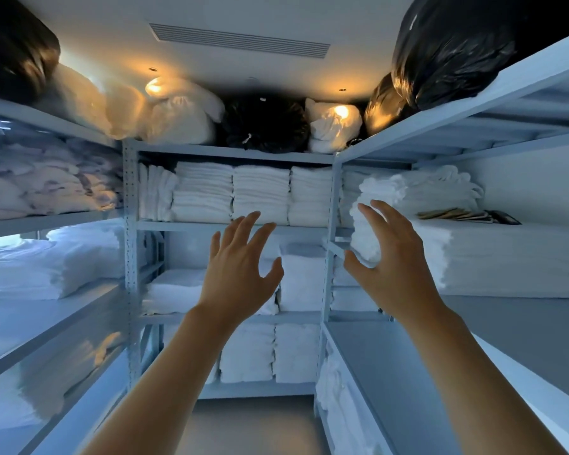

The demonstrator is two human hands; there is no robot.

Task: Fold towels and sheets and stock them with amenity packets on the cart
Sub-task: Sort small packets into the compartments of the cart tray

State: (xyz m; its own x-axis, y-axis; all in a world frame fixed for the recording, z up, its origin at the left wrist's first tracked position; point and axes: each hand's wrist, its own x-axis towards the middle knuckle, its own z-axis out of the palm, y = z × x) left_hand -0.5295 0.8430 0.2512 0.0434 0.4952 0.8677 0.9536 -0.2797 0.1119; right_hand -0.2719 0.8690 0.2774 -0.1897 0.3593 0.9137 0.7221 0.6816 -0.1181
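A: Hand states?
B: Left hand (240,267) and right hand (388,257) raised, fingers spread, holding nothing.
A: Target position?
B: Folded towel stack (363,231) on the right shelf (473,310), up and right of both hands, stack axis vertical. Right hand nearer, fingertips almost touching.

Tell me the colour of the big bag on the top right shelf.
Glossy black: the big bag shows best in the head view, the only one.
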